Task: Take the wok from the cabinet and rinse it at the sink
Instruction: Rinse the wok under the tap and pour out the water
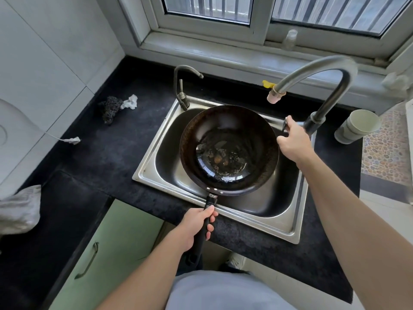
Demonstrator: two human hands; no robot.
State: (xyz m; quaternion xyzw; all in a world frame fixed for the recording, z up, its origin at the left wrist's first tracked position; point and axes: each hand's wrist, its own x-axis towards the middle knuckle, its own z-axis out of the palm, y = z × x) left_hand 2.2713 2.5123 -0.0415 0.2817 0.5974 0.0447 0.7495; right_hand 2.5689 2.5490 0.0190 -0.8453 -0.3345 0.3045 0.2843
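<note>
A single wide-angle view from the person's head looks forward and steeply down, close above the rectangular stainless-steel sink (143,176) at frame centre, with the white-framed barred window (260,19) along the top edge.

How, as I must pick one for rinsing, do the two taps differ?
The large tap is tall and thick, the small tap thin and low. The large tap has a pinkish nozzle, the small tap none. The right hand grips the large tap; the small tap is untouched. Both are curved.
</note>
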